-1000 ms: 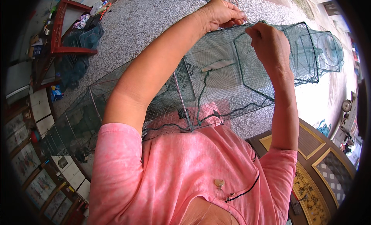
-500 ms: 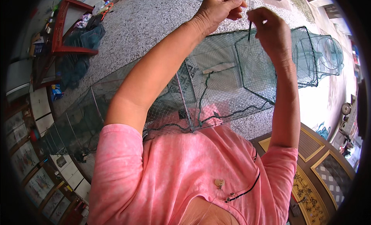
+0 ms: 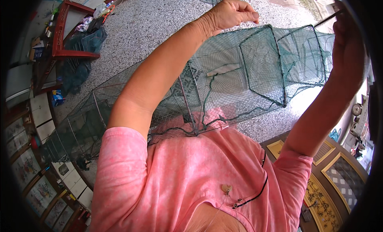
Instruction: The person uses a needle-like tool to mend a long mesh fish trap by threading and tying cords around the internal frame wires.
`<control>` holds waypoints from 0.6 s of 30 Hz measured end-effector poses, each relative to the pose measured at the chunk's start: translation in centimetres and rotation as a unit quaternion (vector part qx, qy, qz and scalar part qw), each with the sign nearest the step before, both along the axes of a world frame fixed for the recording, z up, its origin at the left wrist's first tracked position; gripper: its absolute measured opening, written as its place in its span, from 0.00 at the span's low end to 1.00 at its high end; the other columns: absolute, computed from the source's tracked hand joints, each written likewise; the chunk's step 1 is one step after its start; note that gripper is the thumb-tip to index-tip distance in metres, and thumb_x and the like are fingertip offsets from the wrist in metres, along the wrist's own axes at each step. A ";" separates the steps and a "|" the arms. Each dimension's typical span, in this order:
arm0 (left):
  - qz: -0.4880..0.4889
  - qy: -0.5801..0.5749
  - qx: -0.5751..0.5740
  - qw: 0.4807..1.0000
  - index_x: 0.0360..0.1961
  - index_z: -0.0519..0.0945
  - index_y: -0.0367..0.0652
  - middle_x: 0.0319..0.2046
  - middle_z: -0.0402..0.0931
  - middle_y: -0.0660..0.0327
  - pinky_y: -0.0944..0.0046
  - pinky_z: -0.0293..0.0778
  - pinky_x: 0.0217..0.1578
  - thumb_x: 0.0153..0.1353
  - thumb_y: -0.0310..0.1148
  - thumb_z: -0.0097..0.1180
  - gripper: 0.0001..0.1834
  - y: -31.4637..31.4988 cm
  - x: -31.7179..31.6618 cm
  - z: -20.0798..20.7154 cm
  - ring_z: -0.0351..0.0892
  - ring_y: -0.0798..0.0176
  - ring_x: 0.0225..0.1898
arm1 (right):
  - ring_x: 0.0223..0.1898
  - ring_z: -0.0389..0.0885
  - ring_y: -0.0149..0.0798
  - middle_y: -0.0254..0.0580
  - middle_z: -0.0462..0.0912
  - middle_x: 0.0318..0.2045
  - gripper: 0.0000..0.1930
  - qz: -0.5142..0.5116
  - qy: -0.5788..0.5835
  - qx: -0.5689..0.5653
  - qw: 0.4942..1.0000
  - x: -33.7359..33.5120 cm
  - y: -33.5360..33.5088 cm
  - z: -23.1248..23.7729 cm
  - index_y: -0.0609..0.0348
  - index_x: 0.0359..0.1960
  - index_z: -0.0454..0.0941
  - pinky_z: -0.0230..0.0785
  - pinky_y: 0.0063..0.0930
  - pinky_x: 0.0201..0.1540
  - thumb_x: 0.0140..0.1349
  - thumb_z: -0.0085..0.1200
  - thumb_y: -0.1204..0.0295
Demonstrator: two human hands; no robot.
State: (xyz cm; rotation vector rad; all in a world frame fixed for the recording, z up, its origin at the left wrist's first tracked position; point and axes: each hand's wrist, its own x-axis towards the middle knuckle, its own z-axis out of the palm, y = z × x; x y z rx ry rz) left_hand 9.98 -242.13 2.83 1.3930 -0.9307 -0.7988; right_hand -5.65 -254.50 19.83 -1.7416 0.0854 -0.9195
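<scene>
A long green mesh net trap on dark square frames stretches across in front of me, from the lower left to the upper right. Just above its far edge, my left hand is closed in a pinch; what lies between the fingertips is too small to make out. Far off to the right, my right hand is in shadow, its fingers closed on a thin dark stick-like tool that points left over the trap's right section. A dark green cord runs along the mesh near my chest.
Speckled floor lies beyond the trap. At the left stands a red wooden frame with folded netting beside it. Brown panels with gold frames are at the lower right, near a patch of blue netting.
My right hand has swung away to the right with the stick-like tool, from close beside my left hand. My left hand has dropped slightly, still pinched. The trap's right end appears shifted and partly hidden.
</scene>
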 end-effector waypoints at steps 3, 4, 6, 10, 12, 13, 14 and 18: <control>0.002 0.142 -0.024 0.990 0.37 0.79 0.44 0.28 0.76 0.69 0.74 0.68 0.30 0.64 0.38 0.53 0.10 -1.3 1.0 -2.0 0.71 0.75 0.28 | 0.26 0.80 0.28 0.36 0.84 0.26 0.08 -0.049 0.158 -0.225 0.960 -1.4 -2.1 -2.3 0.53 0.38 0.82 0.69 0.21 0.27 0.62 0.55 0.67; -0.014 0.154 -0.020 0.988 0.36 0.79 0.44 0.29 0.76 0.69 0.74 0.68 0.30 0.64 0.38 0.53 0.09 -2.0 1.0 -2.2 0.71 0.75 0.28 | 0.26 0.80 0.28 0.35 0.84 0.25 0.08 -0.050 0.193 -0.249 0.948 -1.8 -2.2 -3.5 0.53 0.38 0.82 0.70 0.22 0.29 0.61 0.56 0.67; -0.044 0.177 -0.013 0.983 0.35 0.78 0.45 0.29 0.76 0.68 0.73 0.69 0.31 0.63 0.38 0.54 0.08 -3.0 1.1 -2.1 0.72 0.75 0.29 | 0.26 0.79 0.25 0.32 0.83 0.24 0.08 -0.025 0.237 -0.235 0.942 -2.8 -1.8 -5.9 0.53 0.38 0.83 0.71 0.21 0.30 0.60 0.57 0.67; 0.008 0.169 0.045 0.985 0.32 0.78 0.45 0.28 0.77 0.67 0.70 0.73 0.32 0.63 0.37 0.54 0.08 -2.7 2.3 -2.0 0.75 0.73 0.29 | 0.23 0.80 0.28 0.35 0.82 0.21 0.08 -0.033 0.394 -0.205 0.895 -2.3 0.4 -8.9 0.55 0.34 0.85 0.71 0.23 0.29 0.60 0.55 0.67; 0.005 0.167 0.060 0.984 0.31 0.78 0.45 0.28 0.77 0.66 0.70 0.74 0.30 0.63 0.36 0.54 0.07 -3.2 2.4 -2.0 0.76 0.72 0.28 | 0.23 0.81 0.32 0.37 0.82 0.21 0.08 -0.050 0.440 -0.238 0.865 -2.5 1.3 -8.8 0.54 0.32 0.84 0.71 0.27 0.29 0.60 0.54 0.67; 0.003 0.166 0.067 0.984 0.31 0.78 0.45 0.27 0.78 0.65 0.70 0.75 0.29 0.63 0.36 0.54 0.07 -3.6 2.5 -2.1 0.77 0.71 0.28 | 0.24 0.81 0.35 0.38 0.82 0.21 0.08 -0.061 0.446 -0.254 0.856 -2.5 1.6 -8.9 0.55 0.32 0.84 0.72 0.28 0.29 0.60 0.54 0.67; 0.001 0.176 0.069 0.982 0.31 0.78 0.45 0.27 0.77 0.65 0.71 0.75 0.28 0.63 0.35 0.54 0.07 -4.0 2.7 -2.3 0.77 0.71 0.27 | 0.24 0.82 0.38 0.40 0.82 0.22 0.08 -0.071 0.452 -0.270 0.847 -2.4 1.9 -8.9 0.55 0.31 0.84 0.72 0.30 0.29 0.59 0.54 0.67; 0.012 0.243 0.058 0.968 0.33 0.77 0.45 0.26 0.77 0.65 0.72 0.75 0.24 0.62 0.33 0.55 0.05 -4.5 2.6 -2.7 0.77 0.71 0.25 | 0.27 0.82 0.47 0.45 0.82 0.23 0.09 -0.091 0.451 -0.309 0.832 -2.2 2.1 -9.8 0.56 0.28 0.83 0.72 0.36 0.31 0.57 0.54 0.65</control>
